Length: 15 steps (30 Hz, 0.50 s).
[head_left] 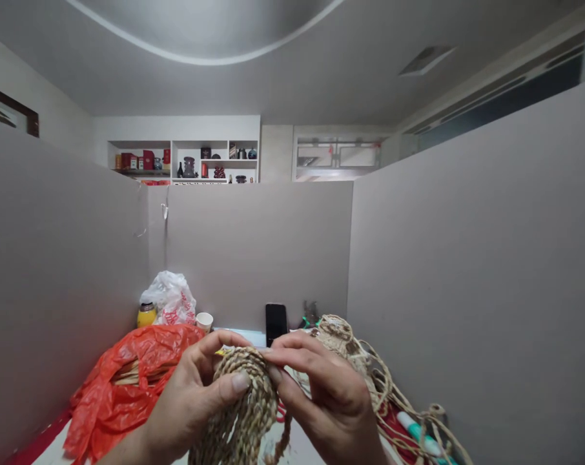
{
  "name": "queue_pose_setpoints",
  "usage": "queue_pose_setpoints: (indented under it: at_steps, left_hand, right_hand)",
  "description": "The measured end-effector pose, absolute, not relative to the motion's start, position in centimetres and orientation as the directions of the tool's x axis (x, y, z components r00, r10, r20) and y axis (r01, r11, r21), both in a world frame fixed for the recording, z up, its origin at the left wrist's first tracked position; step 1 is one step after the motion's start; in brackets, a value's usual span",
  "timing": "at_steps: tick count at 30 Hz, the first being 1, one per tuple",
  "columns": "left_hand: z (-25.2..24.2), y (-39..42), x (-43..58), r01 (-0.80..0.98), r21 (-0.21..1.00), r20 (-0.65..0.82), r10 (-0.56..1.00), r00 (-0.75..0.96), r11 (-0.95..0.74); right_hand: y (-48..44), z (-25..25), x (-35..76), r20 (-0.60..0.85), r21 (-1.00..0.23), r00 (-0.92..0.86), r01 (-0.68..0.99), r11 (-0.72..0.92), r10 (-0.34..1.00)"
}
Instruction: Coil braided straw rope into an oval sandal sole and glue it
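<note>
Twice gripped: clasped by left hand [190, 391], pinched on top by right hand [328, 387]. Treat braid [261, 397] as probably light, pliant, coarse; hold by curved top.

Twisted cords [252, 395] made of rough, straw-like fibre, red bag [101, 391] formed of glossy, crinkled plastic, partition [248, 248] finished smooth and matt

grey partitions [248, 252] on three sides, white shelves [176, 129] behind – boxes [148, 159] and jars [188, 167], a high window [358, 155], grey ceiling [292, 90] with a curved light band [215, 61]
</note>
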<state>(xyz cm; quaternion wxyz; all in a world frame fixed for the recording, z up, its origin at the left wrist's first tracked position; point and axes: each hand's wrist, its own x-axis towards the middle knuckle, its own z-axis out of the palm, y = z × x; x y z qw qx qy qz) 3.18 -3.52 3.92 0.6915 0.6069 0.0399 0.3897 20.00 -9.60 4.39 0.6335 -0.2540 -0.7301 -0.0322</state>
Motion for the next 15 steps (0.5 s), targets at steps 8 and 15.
queue_pose_setpoints:
  at_steps: [8, 15]
  left_hand:
    - [3.2, -4.1, 3.2, -0.547, 0.83, 0.494, 0.599, 0.63, -0.11]
    - [3.1, -4.6, 2.9, -0.572, 0.795, 0.563, 0.6, 0.568, -0.204]
  right_hand:
    - [-9.3, 3.7, 19.8, 0.972, -0.097, -0.158, 0.409, 0.908, 0.175]
    - [-8.9, 2.2, 18.5, 0.992, -0.057, -0.075, 0.441, 0.896, 0.1]
